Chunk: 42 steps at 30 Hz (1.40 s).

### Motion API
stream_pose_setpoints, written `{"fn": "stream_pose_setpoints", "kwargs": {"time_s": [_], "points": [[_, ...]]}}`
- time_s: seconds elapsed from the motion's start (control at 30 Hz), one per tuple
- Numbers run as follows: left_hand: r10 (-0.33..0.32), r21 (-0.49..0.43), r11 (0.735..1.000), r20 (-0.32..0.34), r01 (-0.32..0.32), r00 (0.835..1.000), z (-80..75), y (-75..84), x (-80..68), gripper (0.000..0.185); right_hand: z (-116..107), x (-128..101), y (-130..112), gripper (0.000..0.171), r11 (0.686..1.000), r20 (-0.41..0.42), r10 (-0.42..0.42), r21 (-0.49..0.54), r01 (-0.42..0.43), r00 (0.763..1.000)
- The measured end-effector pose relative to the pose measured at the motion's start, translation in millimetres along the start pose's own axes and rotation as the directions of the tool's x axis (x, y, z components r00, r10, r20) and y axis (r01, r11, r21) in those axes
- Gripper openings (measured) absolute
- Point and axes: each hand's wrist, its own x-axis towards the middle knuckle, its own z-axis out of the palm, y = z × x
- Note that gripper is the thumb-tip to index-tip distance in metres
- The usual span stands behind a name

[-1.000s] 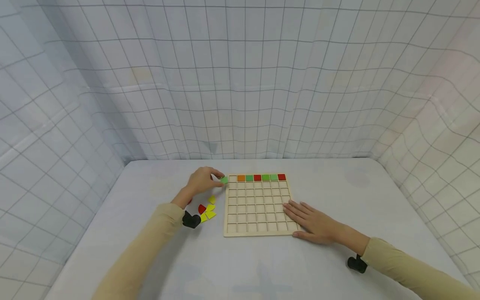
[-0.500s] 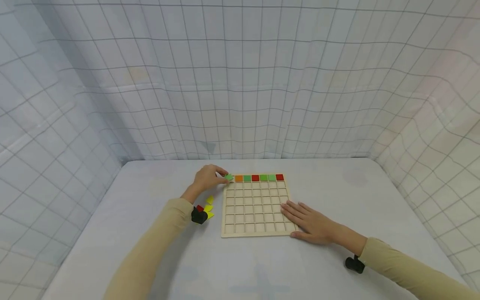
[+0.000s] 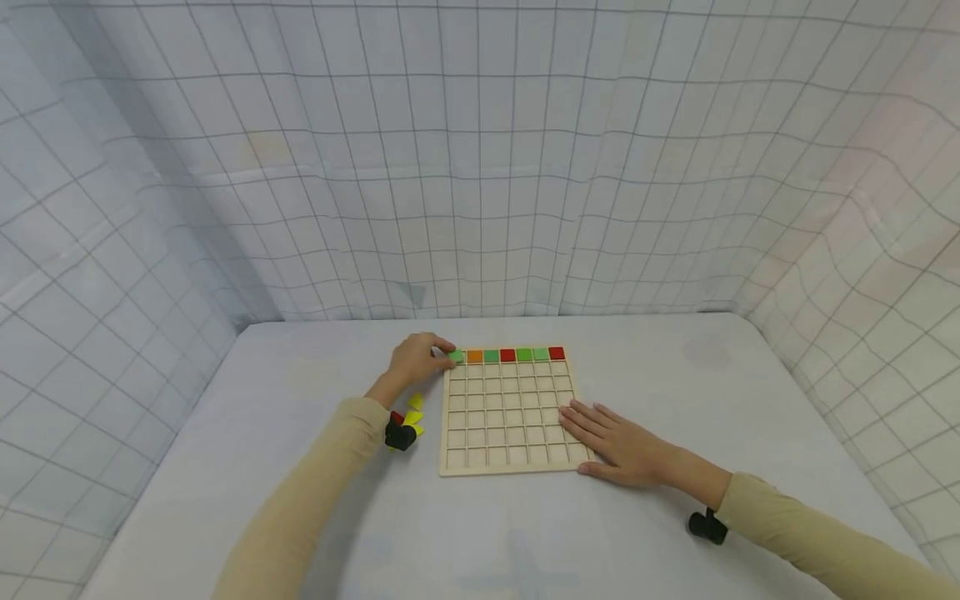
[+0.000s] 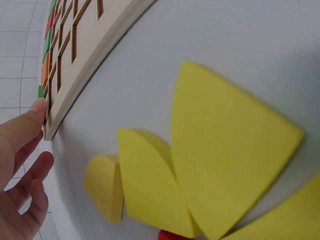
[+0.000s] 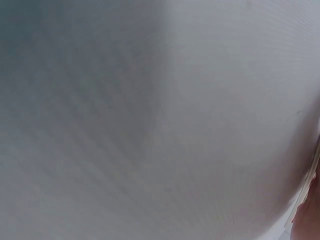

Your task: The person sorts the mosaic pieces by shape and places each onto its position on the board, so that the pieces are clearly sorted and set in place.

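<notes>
A wooden grid board (image 3: 510,417) lies on the table, its back row filled with square tiles in orange, greens and red. At its far left corner my left hand (image 3: 414,360) pinches a light green square tile (image 3: 457,357) between thumb and fingers, at the corner cell. In the left wrist view the thumb (image 4: 27,125) meets the green tile (image 4: 41,91) at the board's edge. My right hand (image 3: 622,446) rests flat with straight fingers on the board's right side. The right wrist view shows mostly blurred table, with part of the hand (image 5: 307,215) at its lower right.
Yellow pieces with curved edges (image 4: 225,145) lie left of the board, partly hidden by the black wrist camera (image 3: 401,433) in the head view. A red piece (image 3: 397,417) lies among them. White grid-patterned curtains (image 3: 480,167) hang behind and beside the table.
My left hand has moved right with the green tile, from outside the board's left edge to the back left corner cell. The right hand stays on the board.
</notes>
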Motion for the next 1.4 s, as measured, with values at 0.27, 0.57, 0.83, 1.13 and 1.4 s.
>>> {"fn": "stream_pose_setpoints", "kwargs": {"time_s": [0.27,0.57,0.83,1.13,1.4], "points": [[0.003,-0.005,1.000,-0.003,-0.003,1.000,0.9,-0.6,-0.1,0.033,0,2,-1,0.072,1.000,0.000,-0.009,-0.005,0.009,1.000],[-0.002,0.003,1.000,0.020,0.002,1.000,6.1,-1.3,2.6,0.034,1,-2,-3,0.072,1.000,-0.004,-0.009,-0.015,0.009,1.000],[-0.017,-0.014,1.000,0.044,0.017,0.999,5.4,1.0,-4.1,0.035,4,-2,-5,0.072,1.000,0.005,-0.008,0.011,0.008,1.000],[-0.028,-0.008,1.000,0.015,0.028,0.999,-5.1,4.2,-11.0,0.038,2,-1,-3,0.072,1.000,0.011,0.008,-0.016,-0.008,1.000],[-0.060,-0.013,0.998,-0.023,0.060,0.998,-10.9,-0.1,-15.6,0.036,-1,1,-1,0.072,1.000,0.021,0.006,-0.010,-0.006,1.000]]}}
